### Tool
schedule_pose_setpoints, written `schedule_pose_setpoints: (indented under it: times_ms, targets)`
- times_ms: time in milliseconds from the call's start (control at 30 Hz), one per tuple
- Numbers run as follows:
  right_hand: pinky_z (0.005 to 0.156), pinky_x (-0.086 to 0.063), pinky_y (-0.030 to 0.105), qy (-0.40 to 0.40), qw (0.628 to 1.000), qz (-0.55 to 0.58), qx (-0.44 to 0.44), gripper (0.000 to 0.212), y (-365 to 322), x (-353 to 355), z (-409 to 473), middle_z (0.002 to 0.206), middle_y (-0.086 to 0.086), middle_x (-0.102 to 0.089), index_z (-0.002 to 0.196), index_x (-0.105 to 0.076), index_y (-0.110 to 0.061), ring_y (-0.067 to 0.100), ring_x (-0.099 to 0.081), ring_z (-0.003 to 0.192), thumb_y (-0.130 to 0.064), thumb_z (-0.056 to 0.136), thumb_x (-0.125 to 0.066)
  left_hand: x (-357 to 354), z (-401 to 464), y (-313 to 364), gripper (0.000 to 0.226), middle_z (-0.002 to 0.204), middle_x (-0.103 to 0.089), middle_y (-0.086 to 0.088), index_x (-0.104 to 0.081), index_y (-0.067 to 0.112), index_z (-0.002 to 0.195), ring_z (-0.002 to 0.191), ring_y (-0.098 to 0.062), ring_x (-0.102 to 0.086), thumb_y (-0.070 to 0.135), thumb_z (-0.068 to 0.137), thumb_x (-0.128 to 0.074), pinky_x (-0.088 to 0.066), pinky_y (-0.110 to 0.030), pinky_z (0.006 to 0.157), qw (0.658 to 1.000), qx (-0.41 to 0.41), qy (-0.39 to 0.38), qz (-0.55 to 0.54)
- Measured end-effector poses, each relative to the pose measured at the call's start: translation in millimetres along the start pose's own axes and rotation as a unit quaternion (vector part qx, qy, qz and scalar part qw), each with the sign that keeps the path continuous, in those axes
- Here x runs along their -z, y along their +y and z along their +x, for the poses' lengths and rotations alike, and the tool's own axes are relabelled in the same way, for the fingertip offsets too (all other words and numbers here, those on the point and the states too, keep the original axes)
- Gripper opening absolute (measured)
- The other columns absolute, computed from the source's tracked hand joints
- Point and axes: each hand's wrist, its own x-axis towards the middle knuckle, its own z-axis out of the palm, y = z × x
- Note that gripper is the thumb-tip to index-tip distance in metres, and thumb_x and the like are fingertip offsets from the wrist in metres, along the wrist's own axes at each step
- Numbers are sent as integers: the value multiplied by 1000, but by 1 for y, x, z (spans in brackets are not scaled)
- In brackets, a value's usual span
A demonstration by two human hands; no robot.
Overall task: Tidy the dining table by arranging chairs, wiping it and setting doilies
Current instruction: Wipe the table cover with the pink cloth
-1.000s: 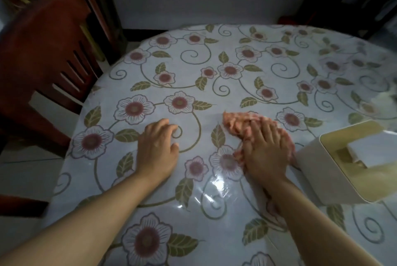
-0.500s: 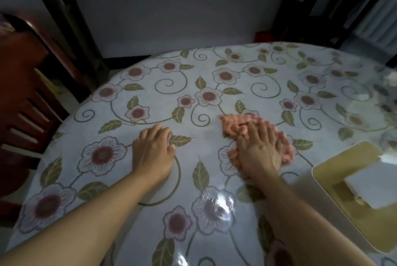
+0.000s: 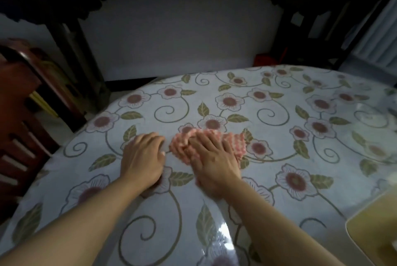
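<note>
Wiping mid-frame, the right hand (image 3: 211,158) presses flat on the pink cloth (image 3: 231,142), left hand (image 3: 141,156) released, bracing the worktop (image 3: 279,190): keep pressure even.

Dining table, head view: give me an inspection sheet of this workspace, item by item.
Surface: table under a glossy floral cover, glare patch near the front edge.
Job's things: pink cloth lies flat on the table; no doilies seen.
Clutter: corner of a beige box at the right edge.
Hands: right hand presses flat on the cloth; left hand rests flat on the table beside it.
Cables: nothing seen.
Surroundings: red wooden chair at left, dark furniture and pale wall behind; dim light.
</note>
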Motion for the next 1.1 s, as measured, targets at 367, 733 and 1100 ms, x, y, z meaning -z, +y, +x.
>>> schedule_pose_setpoints:
  times_ms: [367,733,1100]
  targets:
    - [116,9,49,39,907,35,-418,66,106,26,58,160,9,6,152,-5,-22,29,8,146,-52,95,-20,-15,36,-20,50,157,-15,8,-32,35,140,143,-19,-9,41,92,-41,-13,-48,115,996,76,-13,-40]
    - [117,3,50,25,961,17,-275,61,57,14,121,161,1,0,152,-8,-25,27,5,146,-48,96,-20,-20,36,-25,57,157,-16,3,-17,24,147,144,-17,-9,39,94,-35,-6,-45,117,989,100,14,-109]
    - [118,1,44,-55,991,-66,104,70,-101,-29,121,159,-10,7,150,1,-33,17,10,146,-47,94,-40,-11,34,-25,90,153,-29,-6,-14,20,148,140,-20,-29,65,73,-33,-26,-42,115,902,153,150,-374]
